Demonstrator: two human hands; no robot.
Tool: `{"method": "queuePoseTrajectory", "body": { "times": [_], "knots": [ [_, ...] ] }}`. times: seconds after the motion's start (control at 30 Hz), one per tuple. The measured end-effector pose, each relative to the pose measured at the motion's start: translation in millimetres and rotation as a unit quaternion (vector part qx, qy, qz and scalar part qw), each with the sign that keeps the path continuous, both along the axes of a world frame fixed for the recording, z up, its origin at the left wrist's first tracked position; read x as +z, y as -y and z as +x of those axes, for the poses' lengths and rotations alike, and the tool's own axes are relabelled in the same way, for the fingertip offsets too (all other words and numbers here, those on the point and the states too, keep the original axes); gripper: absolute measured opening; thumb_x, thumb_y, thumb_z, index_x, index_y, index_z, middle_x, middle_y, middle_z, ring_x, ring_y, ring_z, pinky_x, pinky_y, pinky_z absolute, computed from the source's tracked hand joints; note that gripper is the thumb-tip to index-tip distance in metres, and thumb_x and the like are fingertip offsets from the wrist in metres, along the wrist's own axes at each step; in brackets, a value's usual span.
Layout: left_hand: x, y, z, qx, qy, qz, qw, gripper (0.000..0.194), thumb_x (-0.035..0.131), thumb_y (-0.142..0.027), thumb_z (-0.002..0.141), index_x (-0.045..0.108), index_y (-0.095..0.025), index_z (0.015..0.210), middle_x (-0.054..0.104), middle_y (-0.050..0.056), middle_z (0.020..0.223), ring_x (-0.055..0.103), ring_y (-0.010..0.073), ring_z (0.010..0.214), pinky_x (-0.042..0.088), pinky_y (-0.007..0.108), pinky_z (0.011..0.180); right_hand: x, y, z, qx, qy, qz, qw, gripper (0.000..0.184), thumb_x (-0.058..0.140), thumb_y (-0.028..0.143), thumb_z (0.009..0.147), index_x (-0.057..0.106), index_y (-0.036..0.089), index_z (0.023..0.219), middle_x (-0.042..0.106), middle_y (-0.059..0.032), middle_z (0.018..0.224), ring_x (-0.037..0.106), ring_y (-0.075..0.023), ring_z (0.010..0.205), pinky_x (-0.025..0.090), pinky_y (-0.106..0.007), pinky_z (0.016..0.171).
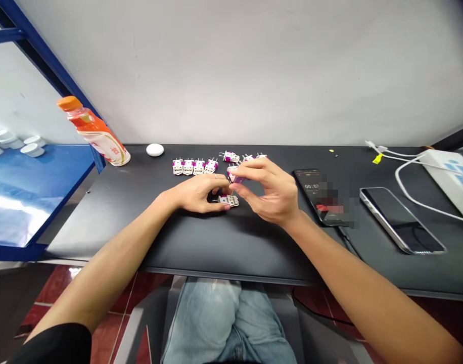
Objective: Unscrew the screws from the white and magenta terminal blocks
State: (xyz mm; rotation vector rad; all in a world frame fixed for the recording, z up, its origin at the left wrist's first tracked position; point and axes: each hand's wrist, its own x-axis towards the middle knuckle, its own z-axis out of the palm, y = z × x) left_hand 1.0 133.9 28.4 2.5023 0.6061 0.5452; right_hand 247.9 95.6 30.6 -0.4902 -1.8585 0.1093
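Observation:
My left hand [203, 193] rests low over the black table, its thumb and fingers closed around a small white part with metal pins [229, 200]. Just above it, my right hand [271, 192] pinches a white-and-purple pronged part [235, 174] between thumb and fingertips. The right fingers partly cover that part, and the two hands almost meet. Behind my left hand stands a short row of similar white-and-purple pronged parts [194, 167]. Another such part [230, 156] lies at the back, and a few more [247, 157] are partly hidden behind my right hand.
An orange-capped bottle [98, 134] and a white oval object [154, 149] stand at the back left. To the right lie a phone showing a timer [315, 194], a second phone [402, 220], a white cable [406, 184] and a white box [453, 177]. A wall [254, 76] backs the table [231, 242].

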Motion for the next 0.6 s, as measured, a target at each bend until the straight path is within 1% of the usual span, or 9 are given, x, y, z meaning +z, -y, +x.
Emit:
{"method": "queuePoseTrajectory", "body": {
  "times": [0.07, 0.13, 0.2, 0.27, 0.33, 0.37, 0.43, 0.53, 0.6],
  "knots": [
    [0.7, 0.0, 0.1, -0.002, -0.013, -0.005, 1.0, 0.031, 0.078, -0.05, 0.104, 0.073, -0.02, 0.107, 0.078, 0.008, 0.101, 0.069, 0.0219, 0.086, 0.054, 0.035, 0.079, -0.3, 0.8, -0.6, 0.008, -0.01, -0.026, 1.0, 0.036, 0.08, 0.021, 0.109, 0.084, 0.034, 0.142, 0.093, -0.0045, 0.119, 0.09, -0.0238, 0.1, 0.079, -0.041, 0.096],
    [1.8, 0.0, 0.3, -0.002, -0.028, -0.012, 1.0, 0.031, 0.077, -0.051, 0.104, 0.073, -0.02, 0.105, 0.078, 0.008, 0.1, 0.069, 0.0215, 0.085, 0.053, 0.034, 0.078, -0.7, 2.5, -1.1, 0.034, -0.017, -0.088, 0.995, 0.039, 0.071, 0.021, 0.114, 0.079, 0.03, 0.152, 0.092, -0.0066, 0.126, 0.091, -0.0226, 0.104, 0.078, -0.04, 0.101],
    [2.2, 0.0, 0.5, 0.002, -0.027, -0.018, 0.999, 0.032, 0.077, -0.051, 0.104, 0.073, -0.02, 0.105, 0.077, 0.007, 0.098, 0.069, 0.0211, 0.085, 0.053, 0.034, 0.077, -0.3, 3.4, -1.2, 0.049, -0.016, -0.127, 0.991, 0.037, 0.065, 0.023, 0.117, 0.078, 0.028, 0.152, 0.09, -0.009, 0.133, 0.091, -0.0229, 0.111, 0.078, -0.041, 0.104],
    [1.8, 0.0, 0.6, 0.006, -0.021, -0.019, 1.0, 0.032, 0.077, -0.051, 0.104, 0.073, -0.02, 0.106, 0.077, 0.007, 0.098, 0.069, 0.0211, 0.086, 0.054, 0.033, 0.078, 0.8, 2.9, -0.8, 0.032, -0.01, -0.104, 0.994, 0.031, 0.071, 0.025, 0.115, 0.083, 0.028, 0.143, 0.089, -0.0092, 0.133, 0.089, -0.0249, 0.116, 0.077, -0.043, 0.105],
    [1.5, 0.1, 0.6, 0.005, -0.018, -0.018, 1.0, 0.031, 0.076, -0.051, 0.104, 0.073, -0.02, 0.107, 0.078, 0.007, 0.101, 0.07, 0.0211, 0.087, 0.054, 0.033, 0.079, 2.1, 2.0, -0.4, 0.008, -0.012, -0.061, 0.998, 0.027, 0.08, 0.024, 0.109, 0.088, 0.031, 0.134, 0.091, -0.0072, 0.127, 0.089, -0.0256, 0.114, 0.077, -0.043, 0.103],
    [1.7, 0.3, 0.6, 0.002, -0.02, -0.017, 1.0, 0.03, 0.076, -0.05, 0.104, 0.073, -0.02, 0.107, 0.079, 0.007, 0.102, 0.07, 0.021, 0.088, 0.054, 0.033, 0.08, 2.5, 1.9, -0.2, 0.005, -0.015, -0.053, 0.998, 0.028, 0.081, 0.022, 0.108, 0.088, 0.032, 0.134, 0.091, -0.006, 0.125, 0.089, -0.025, 0.111, 0.077, -0.043, 0.102],
    [2.9, 0.7, 0.9, -0.003, -0.02, -0.016, 1.0, 0.027, 0.076, -0.048, 0.104, 0.074, -0.02, 0.105, 0.078, 0.007, 0.101, 0.07, 0.0208, 0.087, 0.054, 0.032, 0.08, 3.2, 2.6, 0.1, 0.027, -0.021, -0.086, 0.996, 0.035, 0.076, 0.019, 0.111, 0.085, 0.033, 0.143, 0.092, -0.0045, 0.124, 0.09, -0.0225, 0.106, 0.078, -0.041, 0.101],
    [4.8, 1.2, 1.4, -0.003, -0.02, -0.017, 1.0, 0.027, 0.077, -0.048, 0.103, 0.074, -0.02, 0.102, 0.077, 0.006, 0.094, 0.069, 0.0202, 0.082, 0.053, 0.032, 0.077, 3.9, 4.6, 0.4, 0.082, -0.017, -0.168, 0.982, 0.04, 0.064, 0.021, 0.118, 0.077, 0.03, 0.155, 0.09, -0.0066, 0.13, 0.09, -0.0216, 0.109, 0.077, -0.041, 0.104],
    [4.6, 1.3, 1.5, 0.001, -0.018, -0.016, 1.0, 0.029, 0.077, -0.049, 0.103, 0.074, -0.02, 0.102, 0.076, 0.006, 0.094, 0.068, 0.0198, 0.081, 0.052, 0.032, 0.076, 4.2, 4.7, 0.4, 0.092, -0.012, -0.17, 0.981, 0.037, 0.064, 0.026, 0.119, 0.078, 0.03, 0.153, 0.088, -0.009, 0.134, 0.089, -0.0233, 0.113, 0.078, -0.041, 0.101]
  ]
}}
